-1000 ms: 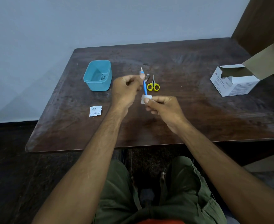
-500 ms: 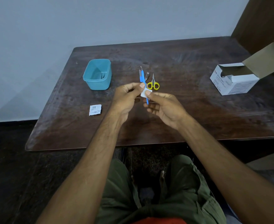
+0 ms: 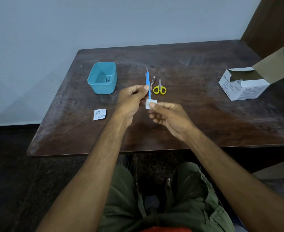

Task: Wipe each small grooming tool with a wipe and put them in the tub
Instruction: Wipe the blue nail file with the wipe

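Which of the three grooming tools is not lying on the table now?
The blue-handled tool: the left hand holds it up, while the nail clipper and yellow scissors lie on the table.

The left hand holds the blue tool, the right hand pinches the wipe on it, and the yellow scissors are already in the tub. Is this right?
Not quite. In the head view the yellow scissors lie on the table, not in the tub. The rest is right.

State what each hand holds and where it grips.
The left hand pinches the blue-handled tool at mid-handle. The right hand pinches a white wipe wrapped around the tool's lower end.
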Demonstrator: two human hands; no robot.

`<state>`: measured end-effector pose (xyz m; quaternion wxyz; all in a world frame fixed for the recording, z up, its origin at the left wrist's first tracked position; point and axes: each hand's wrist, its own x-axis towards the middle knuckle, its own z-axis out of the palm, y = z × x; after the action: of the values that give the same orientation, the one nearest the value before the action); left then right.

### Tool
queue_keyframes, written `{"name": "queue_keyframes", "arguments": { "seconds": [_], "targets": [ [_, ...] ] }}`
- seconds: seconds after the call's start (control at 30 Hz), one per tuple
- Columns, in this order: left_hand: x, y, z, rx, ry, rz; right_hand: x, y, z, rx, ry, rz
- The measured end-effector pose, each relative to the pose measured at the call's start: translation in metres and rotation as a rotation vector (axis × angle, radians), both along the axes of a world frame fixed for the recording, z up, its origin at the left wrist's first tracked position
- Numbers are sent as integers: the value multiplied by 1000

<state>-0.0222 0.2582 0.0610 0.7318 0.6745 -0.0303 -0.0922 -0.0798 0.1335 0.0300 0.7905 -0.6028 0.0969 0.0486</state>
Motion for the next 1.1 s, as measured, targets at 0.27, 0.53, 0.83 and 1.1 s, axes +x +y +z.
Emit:
{"name": "queue_keyframes", "arguments": {
  "seconds": [0.27,0.53,0.83,1.1],
  "targets": [
    [-7,2,-9,52,32,-59,10,-23,14,-359,-255,-172],
    [-18,-2,-16,113,-12,-143,32,-25,30,-567,-346,-222],
    [-19,0,-20,203,-66,-106,25,-19,20,-399,-139,-156],
    [-22,-1,-19,86,-5,-46,42,-18,26,-247,-36,-242]
  ]
}}
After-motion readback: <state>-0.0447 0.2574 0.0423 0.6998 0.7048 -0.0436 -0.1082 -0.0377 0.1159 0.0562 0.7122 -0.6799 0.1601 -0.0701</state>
